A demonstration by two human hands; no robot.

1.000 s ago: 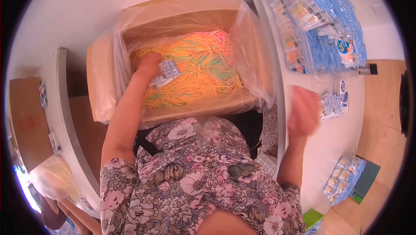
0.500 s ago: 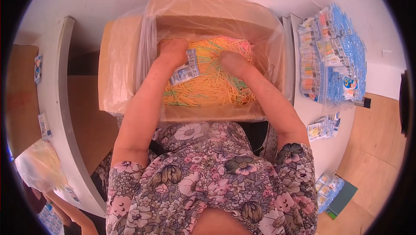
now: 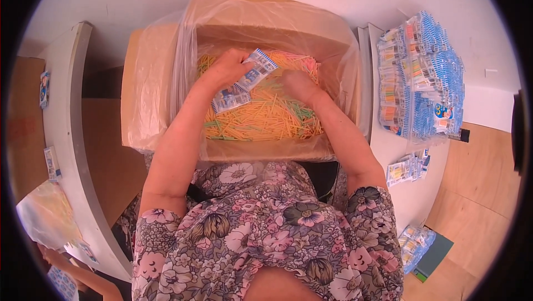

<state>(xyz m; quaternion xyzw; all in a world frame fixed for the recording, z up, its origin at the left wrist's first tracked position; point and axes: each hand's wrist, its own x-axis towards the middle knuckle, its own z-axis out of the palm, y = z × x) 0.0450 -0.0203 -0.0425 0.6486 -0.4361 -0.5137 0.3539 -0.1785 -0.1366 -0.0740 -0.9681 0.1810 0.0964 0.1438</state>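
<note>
A cardboard box point(image 3: 150, 79) lined with clear plastic stands in front of me, holding many thin sticks point(image 3: 266, 120) in orange, yellow, green and pink. My left hand point(image 3: 229, 69) is closed on the edge of a small blue-and-clear packet point(image 3: 259, 70), tilted above the sticks. A second packet point(image 3: 231, 99) lies beneath it, by my left wrist. My right hand point(image 3: 300, 86) is low over the sticks on the right side of the box, its fingers curled together. What they hold, if anything, is hidden and slightly blurred.
A tall heap of filled packets point(image 3: 425, 79) stands on the white surface at the right, a few loose packets point(image 3: 408, 169) nearer. More bagged packets point(image 3: 415, 245) sit lower right. At lower left, another person's arm point(image 3: 83, 273) is beside a plastic bag point(image 3: 47, 215).
My left hand has shifted right, and the packet in it now shows upright above the sticks. My right hand stays near the same spot. The view has shifted slightly.
</note>
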